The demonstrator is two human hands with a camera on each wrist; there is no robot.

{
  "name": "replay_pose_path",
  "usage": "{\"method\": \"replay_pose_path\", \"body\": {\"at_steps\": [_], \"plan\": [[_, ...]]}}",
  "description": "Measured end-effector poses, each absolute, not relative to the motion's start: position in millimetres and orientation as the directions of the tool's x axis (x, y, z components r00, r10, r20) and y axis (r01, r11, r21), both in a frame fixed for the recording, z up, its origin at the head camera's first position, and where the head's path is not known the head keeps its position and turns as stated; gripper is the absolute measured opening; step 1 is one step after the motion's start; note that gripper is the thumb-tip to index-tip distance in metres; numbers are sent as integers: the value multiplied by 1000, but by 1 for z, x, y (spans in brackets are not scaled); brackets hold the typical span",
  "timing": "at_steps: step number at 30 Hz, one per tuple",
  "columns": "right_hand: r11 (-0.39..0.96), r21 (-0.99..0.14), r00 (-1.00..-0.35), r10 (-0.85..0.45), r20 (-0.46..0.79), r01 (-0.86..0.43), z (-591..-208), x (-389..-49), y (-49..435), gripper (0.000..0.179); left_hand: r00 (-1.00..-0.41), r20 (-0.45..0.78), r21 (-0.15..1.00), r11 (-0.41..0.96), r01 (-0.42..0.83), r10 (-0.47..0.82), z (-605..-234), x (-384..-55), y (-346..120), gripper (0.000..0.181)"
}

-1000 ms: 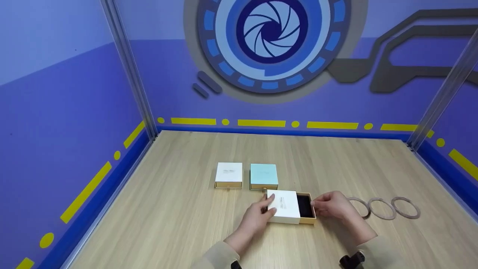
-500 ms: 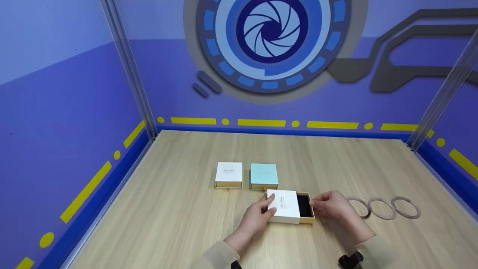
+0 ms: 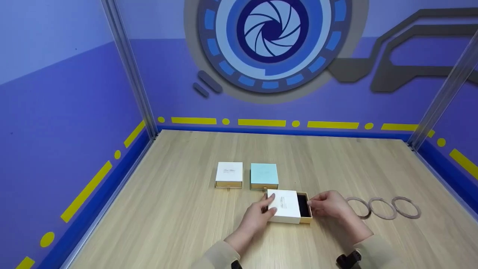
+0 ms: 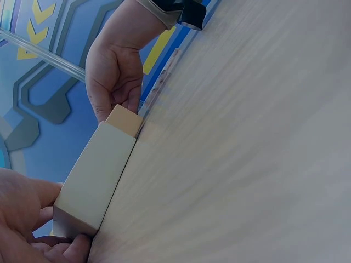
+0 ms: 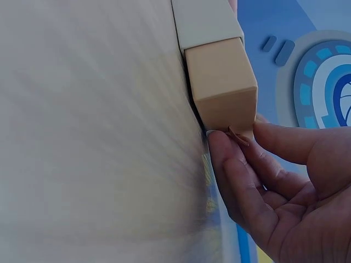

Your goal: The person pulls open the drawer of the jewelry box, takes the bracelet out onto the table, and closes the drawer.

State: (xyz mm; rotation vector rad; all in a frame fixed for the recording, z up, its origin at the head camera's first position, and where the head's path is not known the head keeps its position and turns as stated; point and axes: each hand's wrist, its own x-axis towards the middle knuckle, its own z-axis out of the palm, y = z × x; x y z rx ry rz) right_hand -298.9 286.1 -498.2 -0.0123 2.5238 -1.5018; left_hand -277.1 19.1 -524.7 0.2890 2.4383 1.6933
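Observation:
A white drawer-style jewelry box [image 3: 283, 203] lies on the table with its gold-edged, black-lined drawer [image 3: 305, 207] part way out to the right. My left hand [image 3: 254, 216] grips the closed left end of the box's sleeve, thumb and fingers on opposite sides in the left wrist view. At the drawer's end is my right hand [image 3: 330, 204]. In the right wrist view its thumb [image 5: 285, 143] and fingers hold the end face, by a small brown ribbon tab [image 5: 239, 137]. Part of the drawer's inside is hidden under the sleeve.
Behind stand a second white box [image 3: 229, 172] and a mint-green box [image 3: 264, 175], both with drawers in. Three bangles lie to the right: left [image 3: 369, 212], middle [image 3: 382, 217] and right [image 3: 407, 215]. Blue walls surround the wooden table [image 3: 168, 209].
The drawer has slid a little to the left, further into its sleeve, with my right hand moving along. My left hand stays in place on the box.

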Motion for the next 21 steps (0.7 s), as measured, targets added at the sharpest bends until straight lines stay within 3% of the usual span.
{"method": "replay_pose_path", "body": {"at_steps": [21], "plan": [[465, -879, -972, -137, -191, 107, -499, -302, 280, 21, -966, 3, 934, 346, 95, 257, -526, -277, 18, 49]]}}
